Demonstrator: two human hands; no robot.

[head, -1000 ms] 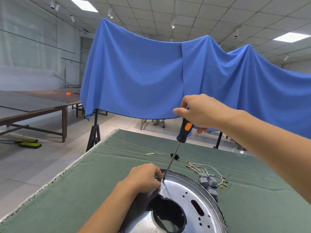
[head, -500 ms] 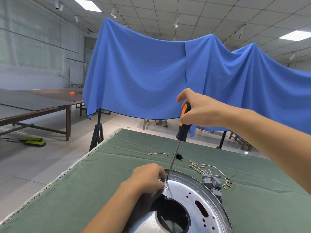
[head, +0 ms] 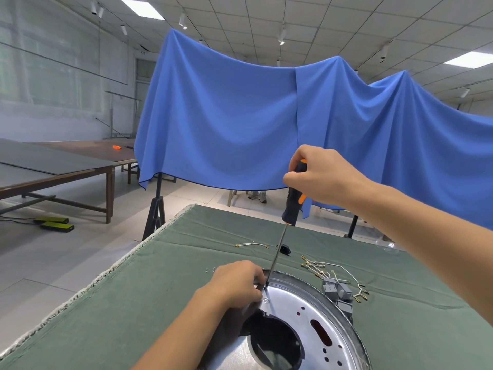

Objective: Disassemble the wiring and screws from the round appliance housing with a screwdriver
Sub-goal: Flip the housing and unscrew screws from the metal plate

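The round shiny metal housing (head: 306, 313) lies at the near edge of the green-covered table (head: 160, 289), with a dark central opening. My right hand (head: 320, 177) grips the black and orange handle of the screwdriver (head: 292, 206); its thin shaft slants down to a screw at the housing's upper left rim. My left hand (head: 237, 284) grips the housing rim right beside the screwdriver tip, fingers curled over the edge. Grey connector blocks (head: 336, 291) with white wires (head: 328, 268) sit at the housing's right rim.
A loose wire with brass terminals (head: 250, 244) and a small black part (head: 285, 249) lie further back on the cloth. Two tiny screws (head: 210, 269) rest left of my left hand. A blue cloth (head: 240, 116) hangs behind the table. Wooden tables stand at left.
My right hand has turned on the handle and sits slightly higher, with the screwdriver more upright. The tip stays at the same screw, and my left hand keeps its hold.
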